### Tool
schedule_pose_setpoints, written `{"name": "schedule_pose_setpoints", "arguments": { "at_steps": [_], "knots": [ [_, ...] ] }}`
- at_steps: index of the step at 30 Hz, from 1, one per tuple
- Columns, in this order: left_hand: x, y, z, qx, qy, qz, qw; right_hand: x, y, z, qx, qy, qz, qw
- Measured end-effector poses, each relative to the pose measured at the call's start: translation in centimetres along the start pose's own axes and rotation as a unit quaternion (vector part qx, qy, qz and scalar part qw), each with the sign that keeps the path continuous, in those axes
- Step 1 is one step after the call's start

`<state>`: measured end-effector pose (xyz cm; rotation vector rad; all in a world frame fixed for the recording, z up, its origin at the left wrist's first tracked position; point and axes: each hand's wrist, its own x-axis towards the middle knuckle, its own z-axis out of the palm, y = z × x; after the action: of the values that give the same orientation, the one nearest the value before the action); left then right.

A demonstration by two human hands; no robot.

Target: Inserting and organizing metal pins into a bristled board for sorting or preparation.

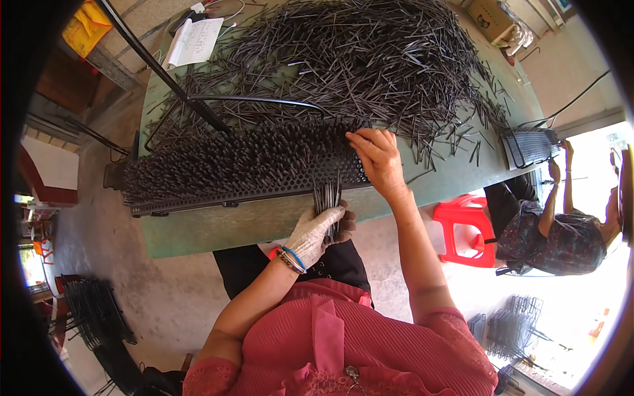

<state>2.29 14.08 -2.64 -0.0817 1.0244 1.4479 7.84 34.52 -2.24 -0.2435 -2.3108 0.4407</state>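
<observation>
My left hand [316,234], in a whitish knit glove, is closed round a bundle of thin dark sticks [327,198] that point up toward the rack. In front of me on the table lies a long black perforated rack [264,191]. Dark sticks [224,155] stand packed upright in its holes, while bare holes show at its near right part. My bare right hand [380,155] is at the rack's right end, thumb and fingers pinched together among the stick tips. What the pinch holds is too small to make out.
A big heap of loose dark sticks [370,59] covers the far part of the green table [191,234]. A black metal bar [165,72] crosses at left, near an open notebook [195,43]. At right, another person [555,231] works at a smaller rack [531,148] beside a red stool [465,231].
</observation>
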Motion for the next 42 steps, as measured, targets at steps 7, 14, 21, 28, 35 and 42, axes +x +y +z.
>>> {"name": "schedule_pose_setpoints", "arguments": {
  "at_steps": [7, 14, 21, 28, 35, 42],
  "knots": [
    [-0.1, -0.2, -0.1, 0.012, -0.007, 0.026, 1.0, 0.0, -2.5, -0.9, 0.032, 0.051, 0.065, 0.996],
    [-0.4, 0.1, 0.2, 0.012, -0.053, 0.063, 0.997, -2.8, -6.1, -2.4, 0.217, -0.147, 0.346, 0.901],
    [-0.4, 0.0, 0.9, 0.005, -0.02, 0.068, 0.997, -3.9, -5.0, -2.1, 0.345, -0.125, 0.422, 0.829],
    [-0.7, 0.2, 0.7, 0.037, -0.054, 0.039, 0.997, -3.3, -5.3, -2.8, 0.364, -0.126, 0.454, 0.803],
    [-0.5, -0.3, 0.6, 0.023, 0.014, 0.062, 0.998, -3.4, -4.9, -2.4, 0.32, -0.107, 0.437, 0.834],
    [-0.5, -0.8, -0.1, -0.004, 0.08, 0.066, 0.995, -1.6, -4.6, -2.6, 0.346, -0.004, 0.373, 0.861]
  ]
}}
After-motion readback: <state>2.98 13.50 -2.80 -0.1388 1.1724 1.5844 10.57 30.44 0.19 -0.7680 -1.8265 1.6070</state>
